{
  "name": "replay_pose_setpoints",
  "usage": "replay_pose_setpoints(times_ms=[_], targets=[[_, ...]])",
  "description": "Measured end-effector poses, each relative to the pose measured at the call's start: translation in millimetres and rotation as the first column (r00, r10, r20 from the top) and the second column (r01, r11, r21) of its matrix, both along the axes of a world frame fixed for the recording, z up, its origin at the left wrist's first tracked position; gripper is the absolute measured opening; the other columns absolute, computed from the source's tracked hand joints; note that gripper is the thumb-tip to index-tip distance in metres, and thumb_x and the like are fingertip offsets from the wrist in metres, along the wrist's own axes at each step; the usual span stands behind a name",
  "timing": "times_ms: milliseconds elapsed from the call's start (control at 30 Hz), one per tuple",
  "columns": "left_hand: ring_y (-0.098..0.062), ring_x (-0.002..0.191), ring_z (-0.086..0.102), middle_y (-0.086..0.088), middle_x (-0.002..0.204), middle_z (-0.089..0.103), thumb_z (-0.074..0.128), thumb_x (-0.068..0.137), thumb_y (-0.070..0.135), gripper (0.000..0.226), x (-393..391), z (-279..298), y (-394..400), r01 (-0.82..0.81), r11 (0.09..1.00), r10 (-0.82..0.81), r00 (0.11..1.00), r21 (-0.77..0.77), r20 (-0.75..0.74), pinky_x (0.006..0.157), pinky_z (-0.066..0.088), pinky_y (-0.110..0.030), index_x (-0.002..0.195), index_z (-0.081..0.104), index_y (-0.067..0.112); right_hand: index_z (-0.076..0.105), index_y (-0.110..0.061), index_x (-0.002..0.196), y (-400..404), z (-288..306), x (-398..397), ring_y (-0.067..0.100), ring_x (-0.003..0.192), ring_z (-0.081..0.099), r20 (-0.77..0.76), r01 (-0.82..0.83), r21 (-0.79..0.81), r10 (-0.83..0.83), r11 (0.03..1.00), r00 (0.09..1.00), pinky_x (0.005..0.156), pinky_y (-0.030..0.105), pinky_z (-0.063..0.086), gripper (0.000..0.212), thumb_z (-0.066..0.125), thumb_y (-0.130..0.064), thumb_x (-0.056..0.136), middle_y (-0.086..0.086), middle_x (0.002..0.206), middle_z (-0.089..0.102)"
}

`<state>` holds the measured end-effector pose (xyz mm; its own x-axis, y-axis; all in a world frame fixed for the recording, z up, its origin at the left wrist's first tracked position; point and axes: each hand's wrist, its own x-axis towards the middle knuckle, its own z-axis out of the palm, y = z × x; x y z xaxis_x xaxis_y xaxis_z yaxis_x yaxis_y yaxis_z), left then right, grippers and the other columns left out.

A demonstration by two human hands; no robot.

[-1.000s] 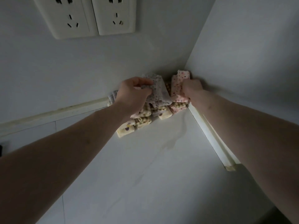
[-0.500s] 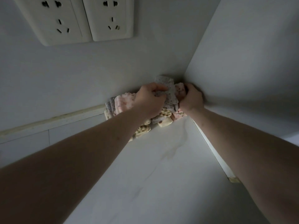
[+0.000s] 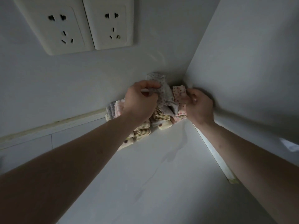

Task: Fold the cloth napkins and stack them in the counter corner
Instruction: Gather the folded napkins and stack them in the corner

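1. At the far left I see the back wall (image 3: 48,81), plain pale grey and dim, with a yellowed strip of trim (image 3: 53,125) running along its foot where it meets the counter.
2. High on that wall sit two cream sockets side by side, the left socket (image 3: 56,26) and the right socket (image 3: 110,21), their edges touching.
3. My left arm reaches in from the lower left, and the left hand (image 3: 139,102) is curled over the pile, thumb and fingers pinching a grey dotted napkin (image 3: 163,88) that stands up above the rest.
4. Under and around that hand lies the pile of napkins (image 3: 145,126), folded pieces in cream, yellow check and pink, pushed right into the counter corner and touching the back wall.
5. The counter (image 3: 153,183) is a pale, smooth surface with faint grey veins running across it.
6. Just right of the grey cloth, a pink flowered napkin (image 3: 178,92) leans at the very corner, and the right hand (image 3: 199,105) grips it with curled fingers, thumb on the near face.
7. At the far right the side wall (image 3: 250,62) rises plain and pale, with a light trim strip (image 3: 215,156) along its base.
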<state>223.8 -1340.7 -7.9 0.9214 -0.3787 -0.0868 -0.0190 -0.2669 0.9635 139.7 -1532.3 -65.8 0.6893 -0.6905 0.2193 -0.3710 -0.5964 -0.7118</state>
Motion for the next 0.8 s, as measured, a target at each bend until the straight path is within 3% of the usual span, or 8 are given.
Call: replay_pose_setpoints(times_ms=[67, 167, 267, 367, 433, 500, 633, 800], targets=[[-0.006, 0.05, 0.057, 0.001, 0.087, 0.074, 0.063, 0.087, 0.004, 0.031, -0.5, 8.7, 0.9, 0.02, 0.995, -0.021, 1.0, -0.096, -0.013, 0.047, 0.044, -0.018, 0.1, 0.076, 0.029, 0.076, -0.012, 0.109, 5.6, 7.7, -0.8, 0.005, 0.089, 0.067, 0.073, 0.055, 0.121, -0.064, 0.991, 0.995, 0.077, 0.006, 0.047, 0.023, 0.062, -0.025, 0.097, -0.004, 0.099, 0.075], [-0.01, 0.06, 0.065, 0.0, 0.084, 0.077, 0.065, 0.088, 0.0, 0.028, -3.4, 20.7, -5.8, 0.053, 0.982, -0.058, 0.998, -0.182, -0.024, 0.054, 0.052, -0.021, 0.101, 0.076, 0.022, 0.076, -0.01, 0.091, 13.7, 25.4, 1.9, 0.021, 0.09, 0.073, 0.067, 0.071, 0.377, -0.103, 0.924, 0.992, 0.08, 0.035, 0.059, 0.025, 0.067, -0.032, 0.094, 0.004, 0.089, 0.077], [-0.007, 0.067, 0.071, 0.007, 0.08, 0.076, 0.069, 0.088, 0.0, 0.025, -6.9, 22.2, -20.6, 0.1, 0.966, -0.119, 0.991, -0.237, -0.067, 0.065, 0.056, -0.02, 0.096, 0.076, 0.022, 0.077, -0.019, 0.093, 24.3, 53.8, 4.9, 0.018, 0.085, 0.075, 0.093, -0.053, 0.75, -0.026, 0.66, 0.995, 0.077, 0.033, 0.059, 0.028, 0.056, -0.036, 0.101, -0.001, 0.089, 0.079], [-0.003, 0.068, 0.07, 0.004, 0.087, 0.075, 0.07, 0.088, 0.004, 0.023, -9.3, 16.1, -33.0, 0.162, 0.97, -0.179, 0.981, -0.182, -0.082, 0.067, 0.056, -0.018, 0.097, 0.076, 0.024, 0.073, -0.019, 0.118, 16.3, 67.3, 3.7, 0.017, 0.093, 0.072, 0.138, -0.136, 0.86, 0.033, 0.491, 0.99, 0.092, 0.038, 0.055, 0.044, 0.047, -0.051, 0.102, -0.001, 0.105, 0.077], [0.004, 0.062, 0.066, 0.008, 0.086, 0.072, 0.07, 0.089, 0.007, 0.021, -8.6, 9.3, -37.7, 0.199, 0.975, -0.206, 0.976, -0.104, -0.065, 0.06, 0.051, -0.012, 0.102, 0.076, 0.023, 0.072, -0.019, 0.12, 7.5, 70.7, -1.2, 0.018, 0.094, 0.074, 0.128, -0.15, 0.848, 0.077, 0.509, 0.989, 0.088, 0.035, 0.058, 0.045, 0.05, -0.054, 0.099, -0.001, 0.107, 0.078], [0.002, 0.064, 0.067, 0.009, 0.082, 0.072, 0.069, 0.089, 0.01, 0.02, -8.8, 3.4, -40.5, 0.221, 0.975, -0.221, 0.974, -0.019, -0.039, 0.062, 0.054, -0.015, 0.101, 0.075, 0.024, 0.074, -0.018, 0.111, 0.9, 68.1, -4.2, 0.017, 0.086, 0.074, 0.101, -0.12, 0.794, 0.066, 0.596, 0.993, 0.076, 0.031, 0.058, 0.023, 0.064, -0.033, 0.096, 0.001, 0.098, 0.079], [-0.021, 0.096, 0.063, 0.002, 0.103, 0.063, 0.056, 0.084, 0.009, 0.017, -7.5, -10.9, -45.1, 0.235, 0.904, -0.32, 0.926, 0.358, 0.201, 0.082, 0.042, -0.021, 0.089, 0.06, 0.024, 0.073, -0.003, 0.093, -8.3, 54.2, 0.4, 0.021, 0.078, 0.066, 0.091, -0.012, 0.56, -0.048, 0.828, 0.995, 0.073, 0.036, 0.052, 0.02, 0.07, -0.004, 0.074, 0.018, 0.09, 0.075], [-0.03, 0.117, 0.054, -0.009, 0.123, 0.061, 0.047, 0.083, 0.011, 0.035, -9.6, -22.1, -52.8, 0.213, 0.811, -0.413, 0.869, 0.545, 0.274, 0.1, 0.043, -0.036, 0.115, 0.061, 0.013, 0.067, 0.005, 0.094, -12.7, 48.6, 18.6, 0.022, 0.077, 0.059, 0.04, 0.076, 0.596, -0.124, 0.8, 0.992, 0.07, 0.034, 0.045, 0.018, 0.053, -0.001, 0.083, 0.015, 0.082, 0.064]])
